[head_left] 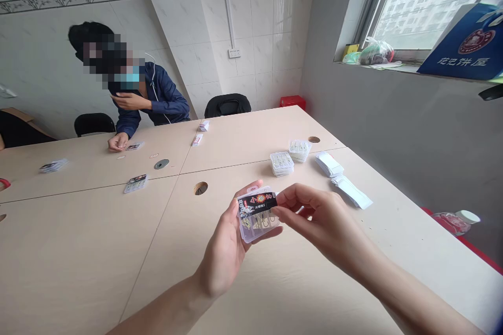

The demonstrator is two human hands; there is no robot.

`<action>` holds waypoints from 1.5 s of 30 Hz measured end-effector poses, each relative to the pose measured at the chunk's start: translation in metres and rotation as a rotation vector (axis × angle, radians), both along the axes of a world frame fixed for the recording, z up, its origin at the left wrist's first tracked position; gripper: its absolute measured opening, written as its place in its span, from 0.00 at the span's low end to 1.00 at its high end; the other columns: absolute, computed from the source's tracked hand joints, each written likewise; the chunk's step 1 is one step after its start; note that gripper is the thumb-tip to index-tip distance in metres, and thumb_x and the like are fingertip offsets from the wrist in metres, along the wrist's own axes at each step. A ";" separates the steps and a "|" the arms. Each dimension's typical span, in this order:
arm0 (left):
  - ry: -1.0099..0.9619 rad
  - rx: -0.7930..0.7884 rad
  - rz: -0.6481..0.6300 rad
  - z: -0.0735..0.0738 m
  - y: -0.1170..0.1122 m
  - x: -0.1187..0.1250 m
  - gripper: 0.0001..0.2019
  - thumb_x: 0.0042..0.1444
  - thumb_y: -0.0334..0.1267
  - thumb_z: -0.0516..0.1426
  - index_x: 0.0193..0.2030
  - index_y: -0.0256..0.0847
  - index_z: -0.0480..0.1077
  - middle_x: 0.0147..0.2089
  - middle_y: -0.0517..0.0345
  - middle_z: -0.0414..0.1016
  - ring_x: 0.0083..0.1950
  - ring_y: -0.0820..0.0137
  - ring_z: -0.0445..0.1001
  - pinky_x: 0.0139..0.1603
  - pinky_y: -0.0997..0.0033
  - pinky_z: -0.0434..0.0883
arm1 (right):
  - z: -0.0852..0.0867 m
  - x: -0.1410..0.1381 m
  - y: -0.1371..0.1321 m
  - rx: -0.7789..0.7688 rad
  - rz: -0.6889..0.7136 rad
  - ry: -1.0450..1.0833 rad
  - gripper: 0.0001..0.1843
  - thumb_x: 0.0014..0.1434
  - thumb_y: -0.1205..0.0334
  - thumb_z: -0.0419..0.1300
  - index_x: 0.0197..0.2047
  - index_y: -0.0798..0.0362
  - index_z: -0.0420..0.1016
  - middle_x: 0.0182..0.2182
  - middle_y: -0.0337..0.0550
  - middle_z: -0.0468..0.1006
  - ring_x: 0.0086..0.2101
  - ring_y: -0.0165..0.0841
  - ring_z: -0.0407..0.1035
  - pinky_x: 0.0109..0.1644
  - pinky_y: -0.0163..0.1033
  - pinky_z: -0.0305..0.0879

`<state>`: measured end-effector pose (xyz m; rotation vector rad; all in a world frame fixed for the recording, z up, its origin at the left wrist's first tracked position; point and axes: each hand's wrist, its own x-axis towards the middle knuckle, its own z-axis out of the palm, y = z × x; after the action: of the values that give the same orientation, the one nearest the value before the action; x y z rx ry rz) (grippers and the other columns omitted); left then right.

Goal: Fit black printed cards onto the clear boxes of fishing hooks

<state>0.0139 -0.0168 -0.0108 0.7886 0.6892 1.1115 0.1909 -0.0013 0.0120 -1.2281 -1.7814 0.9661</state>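
My left hand [228, 251] is wrapped round a transparent plastic box of fish hooks [255, 226], tilted towards me above the table. Through its lid, several hooks show in separate compartments. A black printed label [259, 205] with red and white characters lies across the upper part of the lid. My right hand [314, 212] pinches the label's right end between thumb and forefinger. Whether that end is stuck down is hidden by the fingers. To the right, beyond my hands, stand two stacks of similar hook boxes [282, 164] beside piles of white paper slips [351, 192].
Across the table [188, 272] sits a co-worker in a dark blue jacket [168, 99], one hand near a labelled box [134, 146]. Another labelled box [135, 183] lies at the left. Cable holes [200, 188] pierce the tabletop. A white-capped jar [456, 221] stands off the right edge.
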 end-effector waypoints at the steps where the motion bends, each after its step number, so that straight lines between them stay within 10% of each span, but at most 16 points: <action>1: -0.001 0.001 -0.002 0.000 0.000 0.000 0.22 0.67 0.51 0.42 0.63 0.50 0.64 0.58 0.57 0.73 0.58 0.60 0.70 0.58 0.52 0.71 | 0.000 0.000 0.000 -0.012 0.015 0.013 0.04 0.61 0.64 0.59 0.34 0.49 0.74 0.30 0.34 0.80 0.28 0.28 0.70 0.29 0.32 0.65; 45: 0.027 0.016 -0.026 0.001 0.000 -0.001 0.20 0.68 0.49 0.44 0.62 0.52 0.64 0.60 0.57 0.70 0.60 0.60 0.68 0.57 0.54 0.72 | -0.007 -0.006 0.000 0.271 -0.118 -0.120 0.08 0.63 0.62 0.58 0.32 0.50 0.74 0.29 0.38 0.76 0.28 0.30 0.71 0.24 0.34 0.63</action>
<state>0.0127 -0.0171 -0.0099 0.8254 0.6909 1.0855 0.1853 -0.0017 0.0045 -1.2221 -1.8394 0.5724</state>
